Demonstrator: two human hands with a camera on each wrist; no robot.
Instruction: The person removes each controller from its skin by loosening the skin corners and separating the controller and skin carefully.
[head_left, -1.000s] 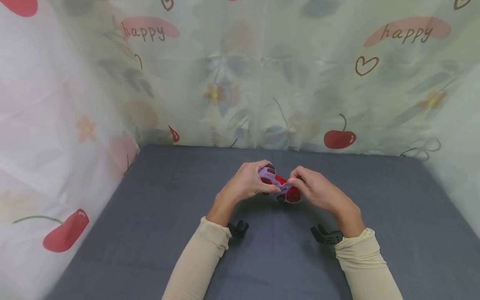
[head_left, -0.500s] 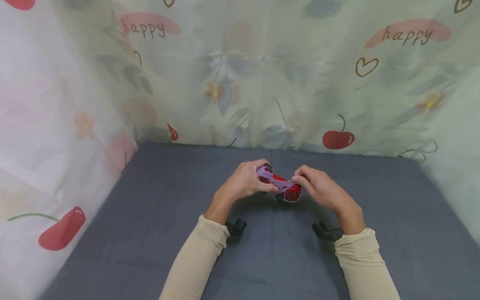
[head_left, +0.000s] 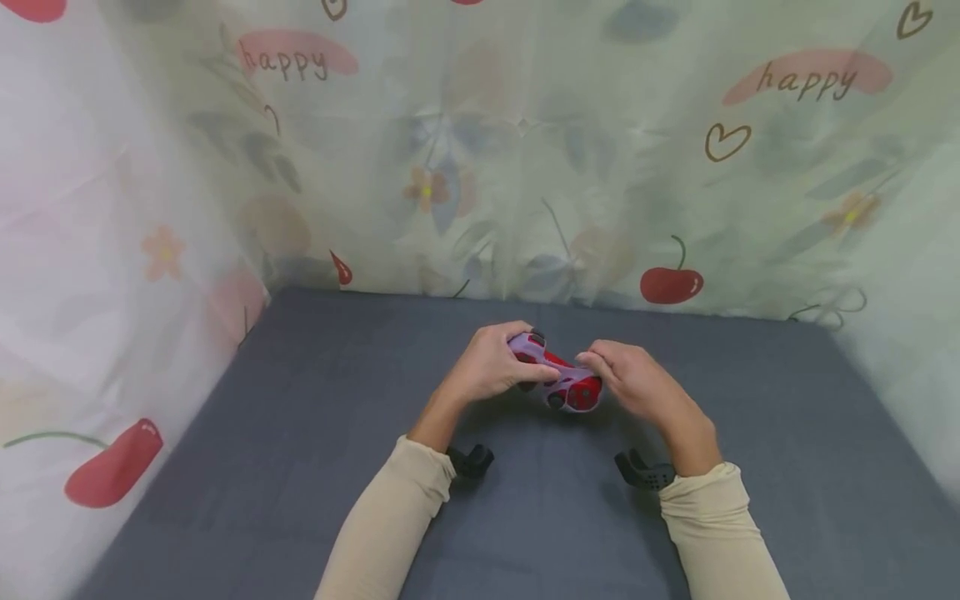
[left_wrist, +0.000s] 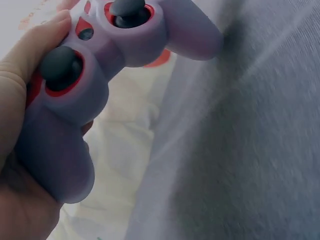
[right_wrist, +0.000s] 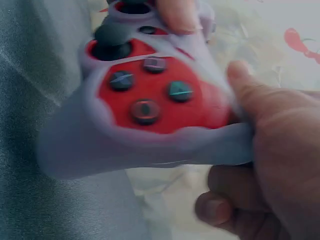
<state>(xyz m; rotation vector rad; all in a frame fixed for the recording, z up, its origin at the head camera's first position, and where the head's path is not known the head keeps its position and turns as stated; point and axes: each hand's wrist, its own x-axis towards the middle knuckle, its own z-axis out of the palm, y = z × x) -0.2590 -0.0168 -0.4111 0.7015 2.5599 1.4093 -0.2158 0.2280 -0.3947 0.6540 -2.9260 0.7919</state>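
Note:
A red game controller (head_left: 583, 393) with black thumbsticks is held above the table, wrapped in a pale purple silicone cover (right_wrist: 65, 142). My left hand (head_left: 483, 367) grips its left end, thumb across the front, as the left wrist view also shows. At the other end, my right hand (head_left: 637, 383) pinches the cover's edge between thumb and curled fingers. In the right wrist view, the cover is drawn outward at that side, baring red shell beside the round buttons (right_wrist: 145, 111). Both thumbsticks (left_wrist: 61, 68) poke through the cover's openings.
A dark grey cloth (head_left: 360, 467) covers the table. Behind it and at the sides hangs a white curtain (head_left: 517, 192) printed with cherries, flowers and words. Black camera mounts (head_left: 472, 461) sit on both wrists.
Half a second ago the right hand held the cover stretched out in a strip; now that hand is closer to the controller and the strip is shorter. The left hand keeps its grip.

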